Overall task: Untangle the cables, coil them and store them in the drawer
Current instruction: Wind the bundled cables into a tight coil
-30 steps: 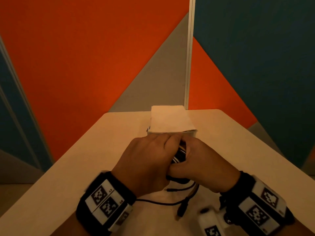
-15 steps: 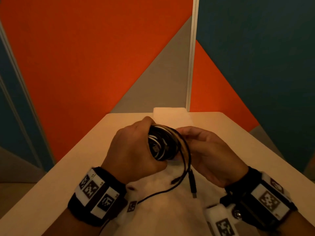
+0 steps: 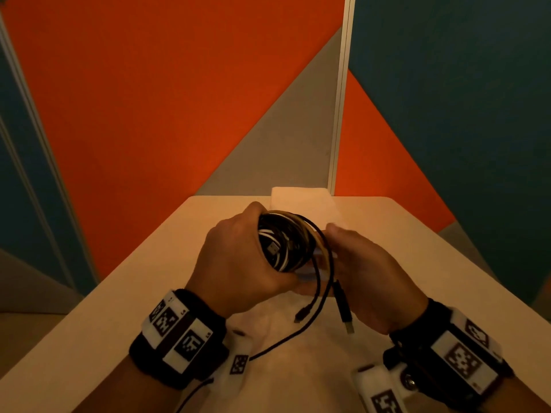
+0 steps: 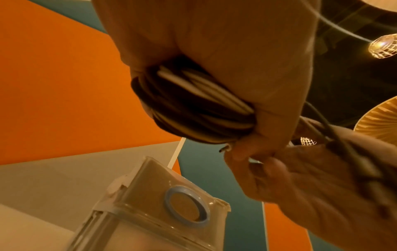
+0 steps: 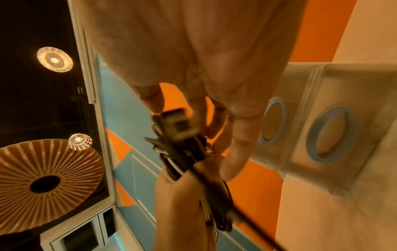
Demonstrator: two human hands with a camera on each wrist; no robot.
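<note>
My left hand (image 3: 238, 263) grips a thick coil of black and white cables (image 3: 283, 242), held upright above the table. In the left wrist view its fingers wrap round the coil (image 4: 193, 108). My right hand (image 3: 360, 263) is cupped against the coil's right side, fingers fairly straight, and loose strands run across its palm (image 4: 311, 186). Two black ends hang below: a small plug (image 3: 301, 315) and a USB plug (image 3: 346, 318). Another black cable (image 3: 277, 344) trails down toward my left wrist. The drawer unit (image 3: 304, 201) stands behind the coil. Its fronts carry blue ring handles (image 5: 330, 134).
The pale table (image 3: 143, 281) narrows toward a corner of orange, grey and teal wall panels. A white cloth or paper (image 3: 298, 368) lies on the table under my hands. Table edges run close on the left and right.
Both hands have lifted the coil up from in front of the drawer unit. The loose ends now hang free, and the right hand has shifted from the coil's top to its side.
</note>
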